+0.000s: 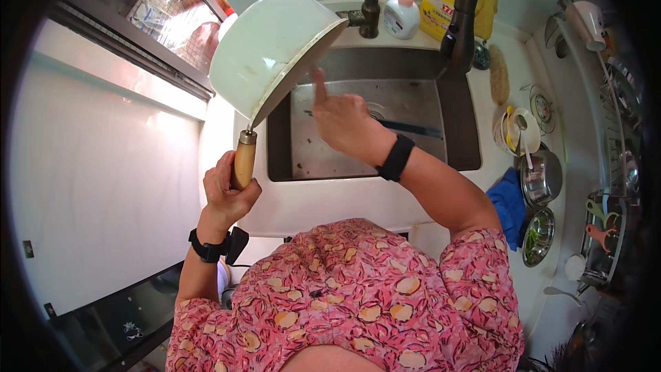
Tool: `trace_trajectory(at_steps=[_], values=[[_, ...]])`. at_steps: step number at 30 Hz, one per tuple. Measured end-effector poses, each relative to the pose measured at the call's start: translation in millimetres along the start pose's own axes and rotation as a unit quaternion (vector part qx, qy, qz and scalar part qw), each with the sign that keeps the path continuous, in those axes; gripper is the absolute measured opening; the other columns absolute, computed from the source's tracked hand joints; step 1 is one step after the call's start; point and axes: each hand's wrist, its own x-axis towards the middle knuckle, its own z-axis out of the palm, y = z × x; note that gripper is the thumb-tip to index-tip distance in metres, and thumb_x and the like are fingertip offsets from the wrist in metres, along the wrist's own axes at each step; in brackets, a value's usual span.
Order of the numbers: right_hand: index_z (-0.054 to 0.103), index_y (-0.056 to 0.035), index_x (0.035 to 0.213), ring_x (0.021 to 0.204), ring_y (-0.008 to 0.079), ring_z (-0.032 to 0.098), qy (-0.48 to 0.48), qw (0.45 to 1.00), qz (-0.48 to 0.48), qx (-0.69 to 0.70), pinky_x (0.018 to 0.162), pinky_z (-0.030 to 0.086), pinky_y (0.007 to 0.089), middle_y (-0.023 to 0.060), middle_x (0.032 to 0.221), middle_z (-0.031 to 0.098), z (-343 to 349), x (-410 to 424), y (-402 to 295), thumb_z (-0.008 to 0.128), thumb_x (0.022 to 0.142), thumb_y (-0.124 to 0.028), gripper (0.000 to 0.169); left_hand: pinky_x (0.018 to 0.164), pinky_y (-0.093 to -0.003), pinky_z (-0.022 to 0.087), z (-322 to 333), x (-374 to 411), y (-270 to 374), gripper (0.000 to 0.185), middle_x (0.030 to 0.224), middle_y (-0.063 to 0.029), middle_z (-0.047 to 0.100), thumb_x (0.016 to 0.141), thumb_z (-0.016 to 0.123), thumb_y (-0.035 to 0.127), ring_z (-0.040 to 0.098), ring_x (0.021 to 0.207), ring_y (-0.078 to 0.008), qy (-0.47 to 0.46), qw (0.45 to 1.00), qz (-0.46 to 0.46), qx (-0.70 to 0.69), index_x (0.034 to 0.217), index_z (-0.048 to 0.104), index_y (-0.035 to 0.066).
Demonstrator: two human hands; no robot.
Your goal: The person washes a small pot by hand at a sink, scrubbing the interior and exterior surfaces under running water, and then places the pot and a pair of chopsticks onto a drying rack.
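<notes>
My left hand (227, 194) grips the wooden handle (244, 163) of a white saucepan (276, 46). The pan is tipped on its side above the left part of the sink, its mouth turned down and to the right, so most of its inside is hidden. Close to the pan's rim is my right hand (343, 119), holding nothing, with one finger pointed toward the mouth and slightly blurred. Whether that finger touches the pan I cannot tell. Beneath lies the stainless steel sink (361, 157), with small dark scraps and a dark strip (410, 128) near its drain.
A dark faucet (459, 31) arches over the sink's right side. Behind stand a pump bottle (403, 13) and a yellow detergent bottle (438, 2). Along the right counter are stacked bowls (526, 137), a steel pot (542, 178), a blue cloth (506, 201) and a bowl of greens (537, 240).
</notes>
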Motion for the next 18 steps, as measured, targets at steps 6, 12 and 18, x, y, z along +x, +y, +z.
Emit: trace_trajectory(at_steps=[6, 12, 18], values=[[0.051, 0.0013, 0.106, 0.064, 0.0362, 0.062, 0.123, 0.966, 0.087, 0.212, 0.055, 0.048, 0.0437, 0.0138, 0.063, 0.061, 36.8, -16.7, 34.1, 0.050, 0.085, -0.012, 0.025, 0.052, -0.0223, 0.045, -12.7, 14.0, 13.8, 0.041, 0.071, -0.0053, 0.056, 0.061, 0.059, -0.006, 0.052, 0.058, -0.0104, -0.001, 0.941, -0.244, -0.235, 0.101, 0.055, -0.008], [0.054, -0.0042, 0.073, 0.052, 0.0341, 0.052, 0.265, 0.873, 0.173, 0.371, 0.048, 0.041, 0.0395, 0.0138, 0.055, 0.054, 4.7, -15.8, 59.0, 0.049, 0.093, -0.035, 0.038, 0.048, -0.0219, 0.043, -19.6, 16.0, 6.3, 0.039, 0.069, -0.0073, 0.058, 0.059, 0.055, -0.006, 0.051, 0.053, -0.0093, -0.031, 0.858, -0.277, -0.431, 0.098, 0.058, -0.009], [0.063, 0.0001, 0.082, 0.047, 0.0046, 0.035, 0.278, 0.687, 0.222, 0.634, 0.042, 0.025, 0.0224, -0.0050, 0.052, 0.039, -26.5, -30.9, 48.7, 0.045, 0.095, -0.044, 0.049, 0.046, -0.0221, 0.043, -24.0, 15.7, -2.9, 0.038, 0.068, -0.0087, 0.057, 0.059, 0.055, -0.006, 0.051, 0.051, -0.0102, -0.056, 0.844, -0.271, -0.459, 0.096, 0.057, -0.010]])
